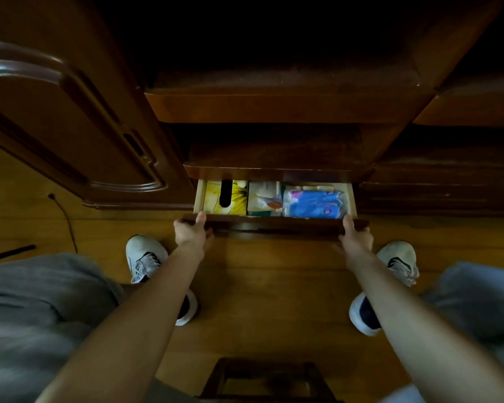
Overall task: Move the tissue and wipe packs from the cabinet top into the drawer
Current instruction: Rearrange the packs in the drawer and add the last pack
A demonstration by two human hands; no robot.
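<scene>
Left hand [193, 231] and right hand [355, 237] gripping opposite ends of dark wooden drawer front [274, 223], frame centre. Yellow tissue box [233, 196], pale pack [264, 199], blue wipe pack [314, 203] lying inside, just beyond hands, probably all stowed.

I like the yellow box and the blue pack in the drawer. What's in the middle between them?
In the head view, a pale pack lies between the yellow tissue box and the blue pack, inside the drawer.
</scene>
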